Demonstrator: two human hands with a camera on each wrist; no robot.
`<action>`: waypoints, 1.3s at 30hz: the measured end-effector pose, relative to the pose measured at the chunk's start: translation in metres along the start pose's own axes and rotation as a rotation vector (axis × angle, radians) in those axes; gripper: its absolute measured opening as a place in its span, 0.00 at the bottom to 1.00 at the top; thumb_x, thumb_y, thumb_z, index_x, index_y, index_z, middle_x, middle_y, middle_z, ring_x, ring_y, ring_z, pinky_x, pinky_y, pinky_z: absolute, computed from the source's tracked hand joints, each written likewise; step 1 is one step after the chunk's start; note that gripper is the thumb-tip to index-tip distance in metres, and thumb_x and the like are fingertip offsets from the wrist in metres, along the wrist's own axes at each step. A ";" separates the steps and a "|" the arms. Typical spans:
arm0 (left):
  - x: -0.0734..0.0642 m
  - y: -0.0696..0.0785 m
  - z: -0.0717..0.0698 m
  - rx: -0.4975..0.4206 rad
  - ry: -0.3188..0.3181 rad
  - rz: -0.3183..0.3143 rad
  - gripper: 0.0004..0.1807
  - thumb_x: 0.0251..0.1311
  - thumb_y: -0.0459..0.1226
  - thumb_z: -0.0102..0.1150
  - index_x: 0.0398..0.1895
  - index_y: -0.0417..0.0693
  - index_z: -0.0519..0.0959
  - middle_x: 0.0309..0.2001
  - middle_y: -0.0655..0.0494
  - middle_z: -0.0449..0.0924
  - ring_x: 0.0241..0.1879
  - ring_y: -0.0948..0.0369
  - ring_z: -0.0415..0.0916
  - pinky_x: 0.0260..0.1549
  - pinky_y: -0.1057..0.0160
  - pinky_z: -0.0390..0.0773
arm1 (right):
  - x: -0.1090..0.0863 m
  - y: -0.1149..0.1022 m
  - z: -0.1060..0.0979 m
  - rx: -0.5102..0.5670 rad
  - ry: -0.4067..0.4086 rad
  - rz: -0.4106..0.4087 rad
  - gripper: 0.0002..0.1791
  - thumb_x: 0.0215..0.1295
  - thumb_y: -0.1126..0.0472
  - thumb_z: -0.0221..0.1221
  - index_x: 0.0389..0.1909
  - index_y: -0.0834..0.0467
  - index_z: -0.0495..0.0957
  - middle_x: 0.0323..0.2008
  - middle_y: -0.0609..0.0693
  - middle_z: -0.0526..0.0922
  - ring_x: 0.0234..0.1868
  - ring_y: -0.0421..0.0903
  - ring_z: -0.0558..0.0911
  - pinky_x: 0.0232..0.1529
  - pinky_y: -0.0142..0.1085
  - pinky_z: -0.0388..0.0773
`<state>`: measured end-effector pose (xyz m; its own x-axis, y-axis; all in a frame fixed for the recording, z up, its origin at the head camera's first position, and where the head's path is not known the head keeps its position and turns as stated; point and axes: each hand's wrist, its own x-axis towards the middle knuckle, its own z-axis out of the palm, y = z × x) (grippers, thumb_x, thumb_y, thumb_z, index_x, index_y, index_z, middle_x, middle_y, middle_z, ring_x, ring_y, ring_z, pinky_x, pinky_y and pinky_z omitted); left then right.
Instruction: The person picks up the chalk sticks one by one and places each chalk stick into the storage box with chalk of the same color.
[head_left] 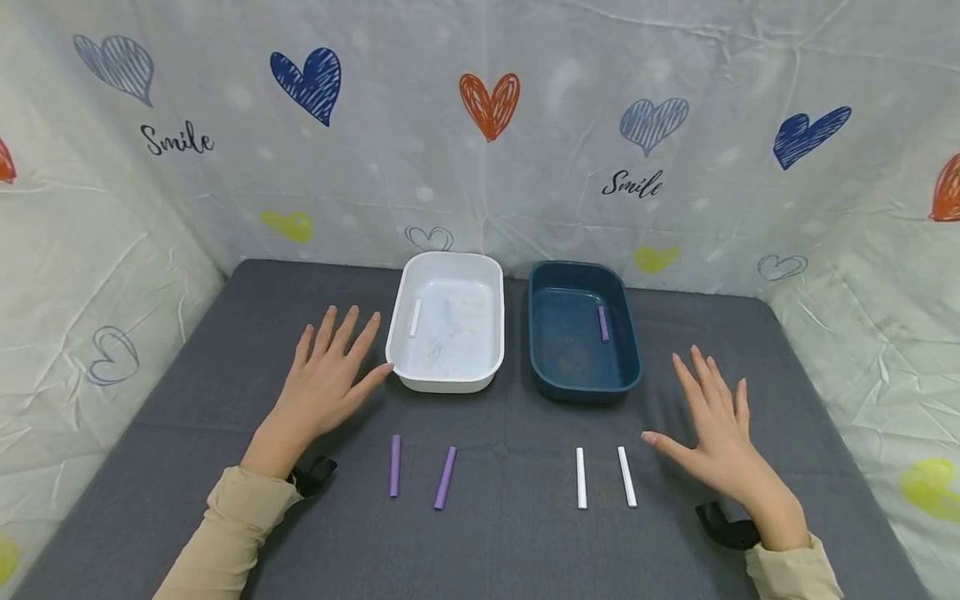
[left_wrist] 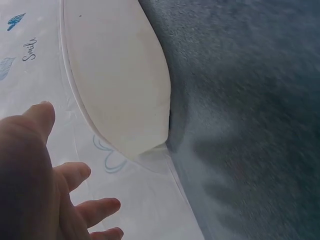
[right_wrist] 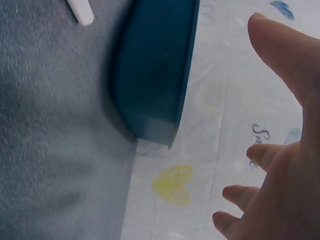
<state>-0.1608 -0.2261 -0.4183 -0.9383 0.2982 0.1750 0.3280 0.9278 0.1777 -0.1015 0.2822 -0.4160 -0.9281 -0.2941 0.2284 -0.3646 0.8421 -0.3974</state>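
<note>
Two purple sticks (head_left: pixel 395 467) are lying to the right of my left hand (head_left: pixel 326 375) and nearer to me; two white sticks (head_left: pixel 581 478) are lying to the left of my right hand (head_left: pixel 716 437); both hands are hovering spread wide, fingers nearly straight, holding nothing; beyond and rightward of my left hand, the white tray (head_left: pixel 461 325) is bearing one white stick (head_left: pixel 415 318); beyond and leftward of my right hand, the blue tray (head_left: pixel 573 342) is bearing one purple stick (head_left: pixel 603 323); my left hand is hanging so near the white tray's rim that a careless sweep could be shoving it askew; the sticks beside my hands are looking rounded, so an off-centre nudge could be sending one rolling; if they are being as brittle as chalk, too hard a pinch could be snapping one; both trays are showing smooth walls and rounded corners; the sticks are appearing straight, slender and matte; under my hands the dark grey cloth (head_left: pixel 510 550) is showing a woven grain and faint creases.
</note>
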 end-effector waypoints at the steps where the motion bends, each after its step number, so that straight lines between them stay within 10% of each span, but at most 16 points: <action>1: 0.002 0.002 0.000 0.000 -0.005 0.002 0.42 0.72 0.60 0.42 0.81 0.53 0.46 0.78 0.38 0.43 0.77 0.40 0.32 0.70 0.34 0.37 | -0.001 -0.001 0.001 -0.001 -0.002 -0.004 0.60 0.58 0.42 0.69 0.81 0.47 0.39 0.79 0.56 0.34 0.78 0.61 0.36 0.67 0.64 0.17; 39: 0.056 0.026 0.027 -0.092 -0.117 -0.011 0.56 0.64 0.72 0.35 0.80 0.40 0.40 0.79 0.43 0.30 0.78 0.48 0.28 0.73 0.42 0.36 | -0.023 -0.058 0.036 0.090 -0.159 -0.156 0.63 0.51 0.36 0.71 0.80 0.47 0.44 0.79 0.53 0.43 0.78 0.57 0.45 0.71 0.61 0.28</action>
<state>-0.2079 -0.1796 -0.4301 -0.9467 0.3168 0.0591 0.3207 0.9086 0.2677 -0.0617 0.2233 -0.4303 -0.8575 -0.4912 0.1531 -0.5033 0.7391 -0.4477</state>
